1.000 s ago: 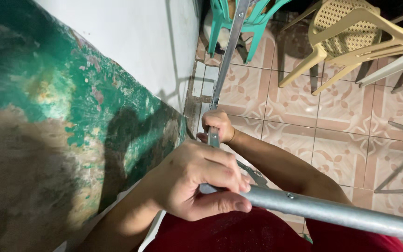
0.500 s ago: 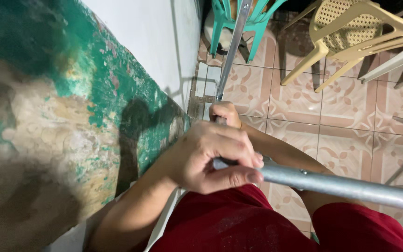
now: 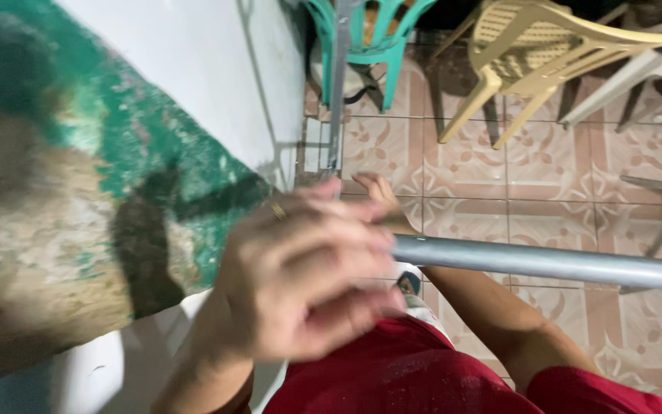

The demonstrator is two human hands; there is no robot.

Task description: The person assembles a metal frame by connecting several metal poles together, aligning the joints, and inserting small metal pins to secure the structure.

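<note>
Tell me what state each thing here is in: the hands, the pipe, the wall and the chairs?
left hand: blurred, fingers curled around the pipe end.
right hand: lower down, mostly hidden; grip cannot be told.
grey metal pipe: lying level, running off to the right, held at one end.
thin metal bar: standing against the wall.
wall: green paint peeling, bare patches.
green chair: standing upright, nobody on it.
cream chair: standing upright, nobody on it.

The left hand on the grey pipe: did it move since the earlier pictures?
Yes. The left hand now covers the grey pipe nearer the camera and looks blurred, but the camera shifted too against the green chair, so the direction is unclear.
</note>
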